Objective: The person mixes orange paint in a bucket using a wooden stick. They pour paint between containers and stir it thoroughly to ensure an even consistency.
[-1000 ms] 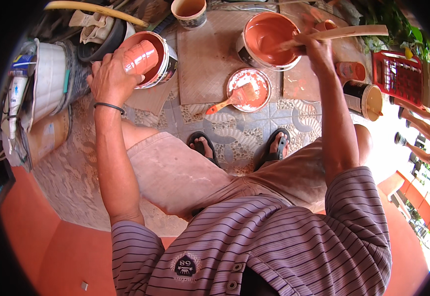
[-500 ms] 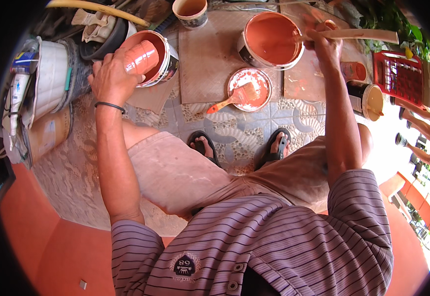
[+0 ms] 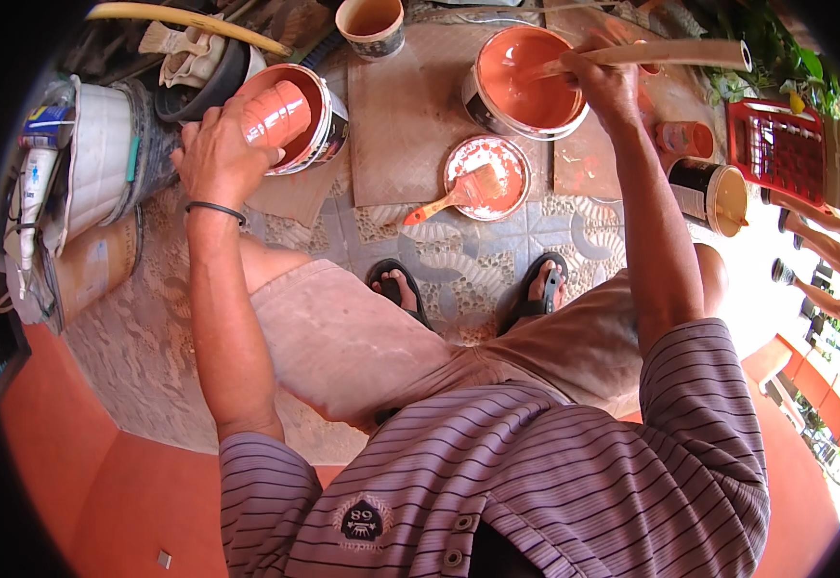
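"What did the left hand have?"

"Left hand (image 3: 216, 159): grasping, fingers curled about the near end of an orange paint-coated cylindrical cup (image 3: 278, 113). The cup lay tilted in the mouth of a round white-rimmed bucket (image 3: 333, 143), its inner wall stained orange."

"And the right?"

"Right hand (image 3: 611, 89): closed around a long, pale, slightly curved stick (image 3: 675, 53). One end stuck out to the right; the other sat inside a second bucket, a round white-rimmed pail of wet orange paint (image 3: 485, 108). I couldn't tell how deep it went."

"What stood between the two buckets?"

"Item: one flat brown cardboard sheet (image 3: 401, 125), on the floor. Item: one round, shallow white dish smeared with orange (image 3: 457, 160), nearer the person. Item: one orange-handled paintbrush (image 3: 430, 209), bristles in the dish, handle over its rim. Behind, one small grimy pale tub (image 3: 372, 44), upright."

"Anything to the right?"

"One orange-stained plastic cup (image 3: 687, 141), on its side; one dark cylindrical can with a cream-coloured mouth (image 3: 692, 190), also tipped over; beyond those, one red slatted plastic crate (image 3: 776, 149)."
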